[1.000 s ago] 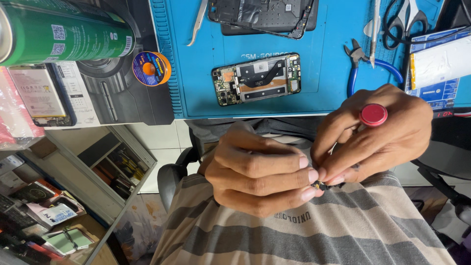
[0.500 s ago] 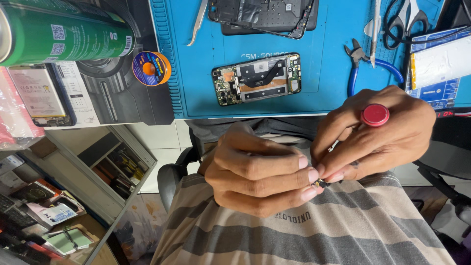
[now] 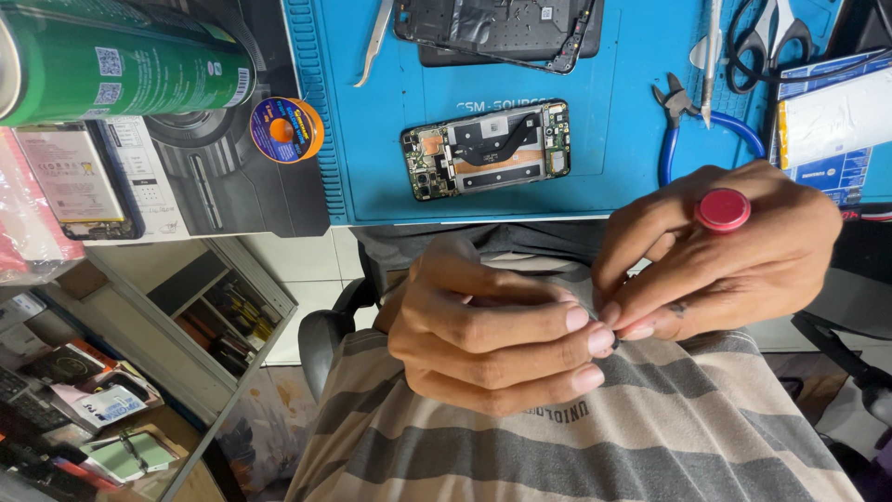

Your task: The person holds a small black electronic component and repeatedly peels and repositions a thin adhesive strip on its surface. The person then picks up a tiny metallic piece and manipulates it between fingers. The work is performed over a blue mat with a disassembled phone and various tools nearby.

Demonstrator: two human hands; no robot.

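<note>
Left hand: our left hand (image 3: 492, 339) is curled into a loose fist over our lap, its fingertips (image 3: 578, 319) pressed against those of the other hand
Right hand: our right hand (image 3: 715, 251) bends its fingers down and pinches a tiny dark part (image 3: 611, 340) together with the left; a red cap (image 3: 723, 209) sits on top of this hand
Where the part is: between the two sets of fingertips, above our striped shirt (image 3: 595, 446), well apart from the blue mat (image 3: 372, 167)
Handling: we judge it very light, stiff and easy to drop, so we hold it by its edges with the nail tips
Long axis: too small and too hidden, we cannot tell which way it points
On the mat: an opened phone (image 3: 486, 149) lies flat, long side left to right, blue pliers (image 3: 692, 121) beside it
</note>
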